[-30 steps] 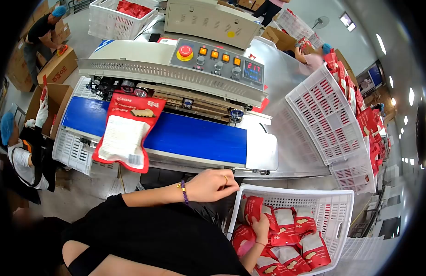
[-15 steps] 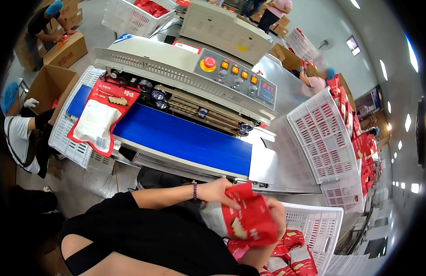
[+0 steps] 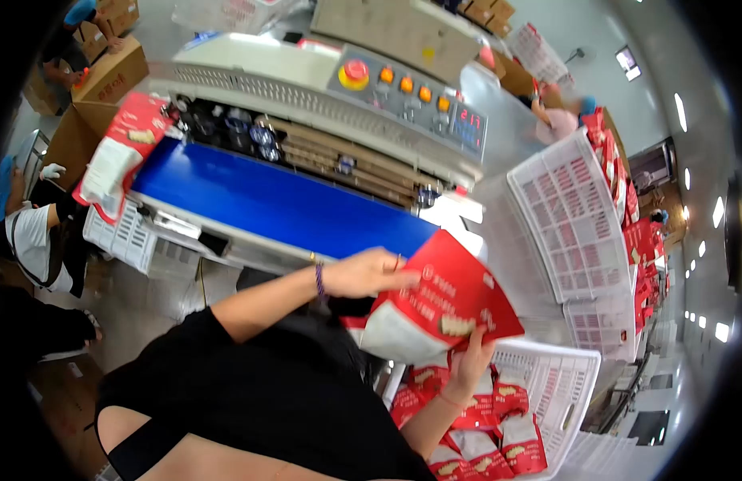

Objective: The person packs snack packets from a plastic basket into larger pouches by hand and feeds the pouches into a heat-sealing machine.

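A red and white pouch [image 3: 443,301] is held up in front of me, between the blue belt [image 3: 283,200] and a white crate [image 3: 575,401]. My left hand [image 3: 367,274] pinches its upper left edge. On its right edge my right hand [image 3: 471,361] is closed, above the several pouches [image 3: 483,417] lying in the crate. Another red and white pouch [image 3: 118,156] hangs at the left end of the belt, its top at the machine's rollers [image 3: 226,128].
The machine's control panel [image 3: 411,100] stands behind the belt. Upright white crates [image 3: 575,216] with red pouches are at the right. Cartons [image 3: 110,76] and people in blue caps are at the left; another person [image 3: 555,120] is at the back right.
Both hands have raised a pouch out of the crate and up toward the belt's right end, turning it. The pouch at the machine has travelled left along the belt to its left end.
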Demonstrator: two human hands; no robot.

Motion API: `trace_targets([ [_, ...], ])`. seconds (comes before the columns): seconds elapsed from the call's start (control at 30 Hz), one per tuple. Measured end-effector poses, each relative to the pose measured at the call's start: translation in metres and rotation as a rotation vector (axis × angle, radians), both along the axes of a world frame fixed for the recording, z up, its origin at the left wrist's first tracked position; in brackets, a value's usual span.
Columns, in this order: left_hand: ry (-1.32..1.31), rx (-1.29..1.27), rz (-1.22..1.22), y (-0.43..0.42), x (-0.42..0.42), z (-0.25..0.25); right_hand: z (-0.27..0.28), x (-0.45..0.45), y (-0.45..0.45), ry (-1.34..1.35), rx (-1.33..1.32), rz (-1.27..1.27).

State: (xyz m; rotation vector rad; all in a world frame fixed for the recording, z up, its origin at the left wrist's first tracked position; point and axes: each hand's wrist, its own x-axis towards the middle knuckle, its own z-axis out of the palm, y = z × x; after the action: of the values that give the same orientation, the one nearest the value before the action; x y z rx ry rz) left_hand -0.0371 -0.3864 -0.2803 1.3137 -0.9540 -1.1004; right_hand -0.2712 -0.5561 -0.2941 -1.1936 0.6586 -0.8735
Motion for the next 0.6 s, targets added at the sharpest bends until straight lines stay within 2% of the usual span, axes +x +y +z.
trace_targets([
  [0.03,-0.027,-0.194,0.210,-0.015,-0.011,-0.002,0.004,0.006,-0.007,0.095,-0.088,-0.066],
  [0.07,-0.539,-0.296,0.359,-0.038,-0.002,-0.031,0.009,0.007,-0.020,0.308,-0.328,-0.091],
  [0.1,-0.321,-0.143,0.369,-0.048,-0.004,-0.030,0.012,0.007,-0.032,0.524,-0.569,-0.101],
  [0.13,-0.141,-0.124,0.459,-0.059,-0.012,-0.023,0.010,0.013,-0.042,0.435,-0.529,-0.151],
  [0.17,-0.083,-0.049,0.487,-0.073,-0.015,-0.025,0.005,0.020,-0.054,0.332,-0.496,-0.198],
  [0.23,-0.078,0.019,0.434,-0.100,-0.017,-0.039,-0.008,0.017,-0.093,0.398,-0.335,-0.127],
  [0.27,-0.052,-0.018,0.439,-0.113,-0.016,-0.048,-0.014,0.022,-0.107,0.171,-0.177,-0.070],
  [0.33,0.035,-0.066,0.476,-0.137,-0.016,-0.060,-0.011,0.031,-0.124,0.167,-0.166,-0.084],
  [0.37,0.171,-0.028,0.556,-0.147,-0.017,-0.063,-0.010,0.035,-0.134,0.174,-0.158,-0.107],
  [0.5,0.524,0.089,0.588,-0.144,0.002,-0.046,-0.013,0.063,-0.163,0.217,-0.198,-0.031],
  [0.6,0.490,0.072,0.654,-0.134,0.019,-0.046,-0.016,0.085,-0.163,0.172,-0.225,0.041],
])
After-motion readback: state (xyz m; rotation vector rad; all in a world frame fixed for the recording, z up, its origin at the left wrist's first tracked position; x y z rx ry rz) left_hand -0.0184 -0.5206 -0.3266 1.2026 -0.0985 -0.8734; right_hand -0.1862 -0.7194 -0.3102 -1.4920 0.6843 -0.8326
